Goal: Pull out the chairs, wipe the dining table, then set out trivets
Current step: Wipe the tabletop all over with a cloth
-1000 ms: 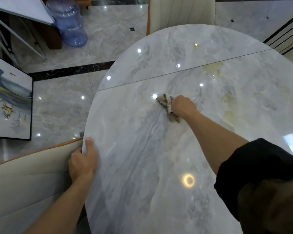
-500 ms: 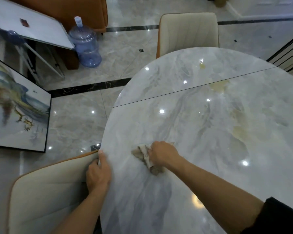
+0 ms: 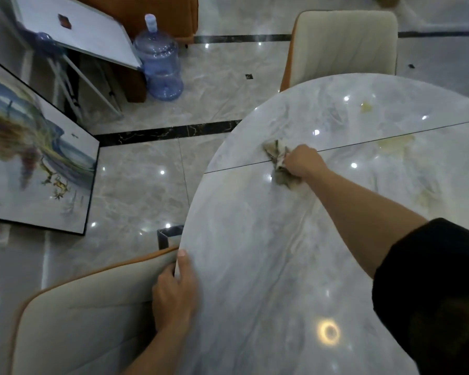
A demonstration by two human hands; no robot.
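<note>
The round grey marble dining table (image 3: 255,253) fills the right of the head view, with a dark seam running across it. My right hand (image 3: 302,161) grips a crumpled beige cloth (image 3: 278,161) and presses it on the tabletop right at the seam, near the left rim. My left hand (image 3: 176,290) holds the table's left edge, thumb on top and fingers curled under. Yellowish stains (image 3: 393,143) lie on the top to the right of the cloth. One cream chair (image 3: 87,320) stands at the near left against the edge, another cream chair (image 3: 344,47) at the far side.
On the glossy tiled floor to the left lean a framed painting (image 3: 35,163) and a white folding board (image 3: 76,31). A blue water jug (image 3: 159,63) stands beside an orange sofa (image 3: 152,12). A dark table leg (image 3: 165,235) shows under the left rim.
My right hand swept the cloth from the table's middle toward me and then away again, up to the seam. My left hand stayed on the edge. The camera turned left.
</note>
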